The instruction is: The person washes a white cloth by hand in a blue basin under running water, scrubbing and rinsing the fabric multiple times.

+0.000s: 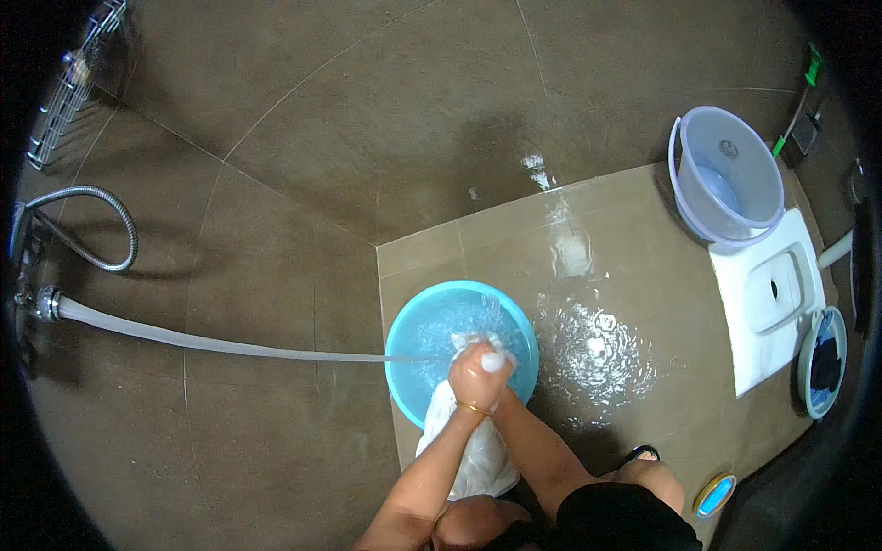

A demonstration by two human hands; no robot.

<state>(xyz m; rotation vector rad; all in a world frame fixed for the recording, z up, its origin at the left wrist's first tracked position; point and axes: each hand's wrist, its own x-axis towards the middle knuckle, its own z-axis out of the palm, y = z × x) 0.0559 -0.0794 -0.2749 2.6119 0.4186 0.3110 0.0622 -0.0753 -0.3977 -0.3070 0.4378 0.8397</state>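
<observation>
A light blue round tub (397,317) stands on the tiled floor, with bubbly water (441,326) inside. Over its near side my two hands are clasped together, fingers curled round a bunched white cloth (473,459). The cloth's wet length hangs over the near rim toward my legs. My left hand (473,375), with a gold bangle at the wrist, lies on top. Partly covered by it, my right hand (505,375) closes in from the right. White suds (493,361) cling to the knuckles. A stream of water (230,349) pours into the tub from the left.
A metal tap (46,303) and coiled shower hose (119,220) are on the left wall, below a wire rack (73,92). Wet, shiny floor (597,354) lies right of the tub. Farther right are a pale bucket (726,174), a squat toilet (749,340), a basin (808,386) and a brush (715,496).
</observation>
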